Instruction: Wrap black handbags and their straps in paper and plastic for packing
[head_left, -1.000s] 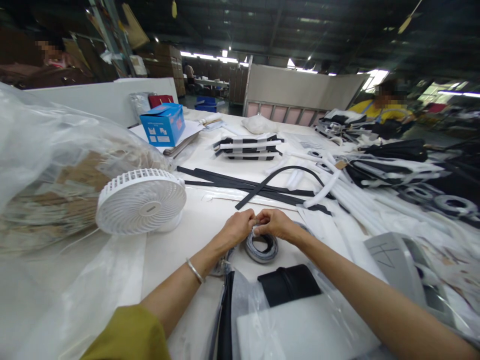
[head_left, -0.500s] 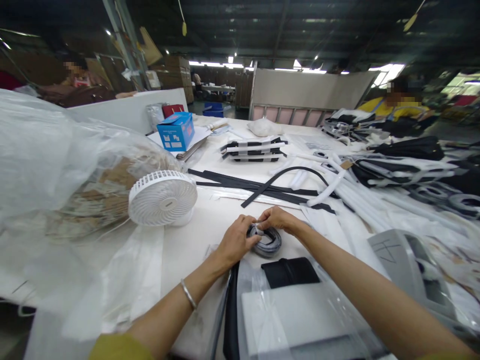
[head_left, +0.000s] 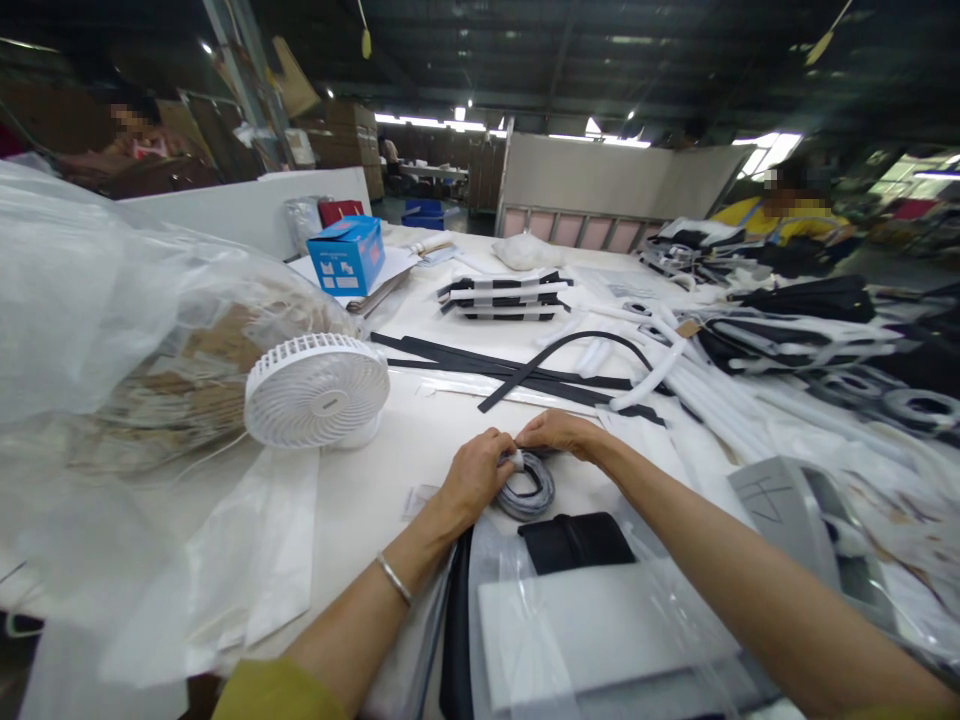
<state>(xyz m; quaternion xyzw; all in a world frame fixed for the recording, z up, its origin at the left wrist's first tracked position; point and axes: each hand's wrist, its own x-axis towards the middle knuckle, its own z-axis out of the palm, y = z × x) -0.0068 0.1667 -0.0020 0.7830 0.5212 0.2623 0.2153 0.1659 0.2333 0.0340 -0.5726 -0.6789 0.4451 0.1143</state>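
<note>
A small coil of grey and black strap (head_left: pixel 546 492) lies on the white table in front of me, with a white band around its upper left part. My left hand (head_left: pixel 478 472) is closed on the coil's left side at that band. Just beyond the coil's top edge, my right hand (head_left: pixel 562 434) has its fingertips pinched together close to the left fingers; what they pinch is too small to make out. Below the coil sits a plastic-wrapped package (head_left: pixel 592 620) with a folded black piece (head_left: pixel 576 543) at its upper end.
A white fan (head_left: pixel 319 392) and a large clear plastic bag (head_left: pixel 150 330) stand at left. Black strips (head_left: pixel 502 372) and a bundled stack (head_left: pixel 506 297) lie ahead. A blue box (head_left: pixel 346 258) is farther back. A grey tape dispenser (head_left: pixel 787 520) stands at right. A co-worker in yellow (head_left: pixel 787 215) sits beyond.
My left fingers have closed in on the coil's band, and the right hand has drawn slightly away from the coil's top. The whole view has shifted a little.
</note>
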